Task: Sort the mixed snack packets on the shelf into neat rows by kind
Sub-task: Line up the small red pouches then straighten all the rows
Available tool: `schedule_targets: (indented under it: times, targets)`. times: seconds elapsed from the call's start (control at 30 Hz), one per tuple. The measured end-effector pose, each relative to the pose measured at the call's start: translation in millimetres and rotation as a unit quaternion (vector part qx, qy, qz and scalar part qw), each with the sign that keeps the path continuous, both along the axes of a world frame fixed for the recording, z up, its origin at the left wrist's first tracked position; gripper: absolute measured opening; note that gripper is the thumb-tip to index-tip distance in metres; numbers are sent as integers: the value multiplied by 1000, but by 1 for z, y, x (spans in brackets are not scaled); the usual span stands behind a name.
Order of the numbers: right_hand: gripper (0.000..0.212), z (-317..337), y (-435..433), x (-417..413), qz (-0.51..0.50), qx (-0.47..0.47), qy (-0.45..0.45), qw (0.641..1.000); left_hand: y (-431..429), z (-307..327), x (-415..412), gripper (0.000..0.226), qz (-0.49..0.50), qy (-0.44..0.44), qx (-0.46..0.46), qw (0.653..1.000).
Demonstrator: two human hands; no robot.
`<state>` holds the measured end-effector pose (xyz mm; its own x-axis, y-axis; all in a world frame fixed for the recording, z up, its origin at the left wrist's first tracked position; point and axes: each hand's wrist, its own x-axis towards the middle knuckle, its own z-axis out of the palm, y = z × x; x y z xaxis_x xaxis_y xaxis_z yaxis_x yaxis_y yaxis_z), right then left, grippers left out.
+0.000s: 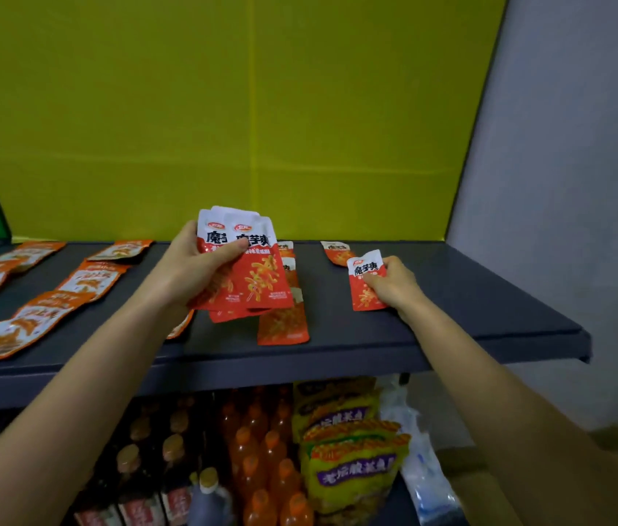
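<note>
My left hand point(195, 265) grips a fanned stack of red-and-white snack packets point(258, 271) upright above the middle of the dark shelf point(470, 298). My right hand point(394, 284) pinches a single red-and-white packet point(363, 277) of the same kind, its lower edge resting on the shelf. One more such packet point(336, 251) lies behind it near the back wall. A few red packets point(284, 324) lie under the held stack. Several orange-and-white packets point(43, 305) lie in rows on the shelf's left part.
A yellow back panel point(254, 119) closes the shelf behind, and a grey wall point(573, 146) stands to the right. The lower shelf holds dark sauce bottles point(140, 468), orange drink bottles point(262, 461) and yellow noodle packs point(353, 457).
</note>
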<state>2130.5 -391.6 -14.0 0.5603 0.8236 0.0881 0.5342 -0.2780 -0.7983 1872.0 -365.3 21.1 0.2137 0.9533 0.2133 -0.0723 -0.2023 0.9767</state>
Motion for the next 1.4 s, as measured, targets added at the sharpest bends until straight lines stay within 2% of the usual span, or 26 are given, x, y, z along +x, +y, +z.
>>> schedule_targets:
  times: [0.17, 0.27, 0.63, 0.7, 0.73, 0.8, 0.87, 0.9, 1.0, 1.13, 1.27, 1.4]
  targets:
    - [40, -5, 29, 22, 38, -7, -18, 999, 1, -4, 28, 45, 51, -5, -21, 998]
    - [40, -7, 38, 25, 45, -32, -62, 997, 2, -3, 37, 46, 80, -4, -18, 997]
    - [66, 7, 33, 25, 68, -118, -212, 968, -12, 3, 59, 37, 88, 14, -22, 996]
    - [62, 11, 26, 27, 71, -110, -251, 959, -15, 4, 65, 34, 79, 8, -26, 996]
    - [55, 14, 23, 27, 83, -78, -254, 960, -17, 4, 68, 33, 75, 6, -28, 997]
    - [50, 24, 10, 24, 137, 17, -184, 973, -19, 4, 75, 34, 65, 12, -28, 997]
    - [46, 34, -8, 14, 221, 79, -49, 971, -21, 1, 84, 34, 58, 16, -24, 998]
    - [42, 36, -16, 8, 254, 92, -5, 963, -22, -1, 89, 35, 52, 11, -24, 998]
    - [25, 25, -25, -1, 273, 108, 11, 956, -24, -6, 101, 42, 25, -6, -51, 998]
    - [19, 20, -30, 9, 305, 106, 163, 932, -26, -7, 106, 39, -10, -23, -75, 997]
    - [19, 18, -46, 30, 233, 144, 178, 945, -20, 1, 99, 28, 17, -47, -58, 997]
    - [19, -3, -54, 35, 186, 83, 134, 970, -10, 8, 85, 25, 50, -57, -56, 996]
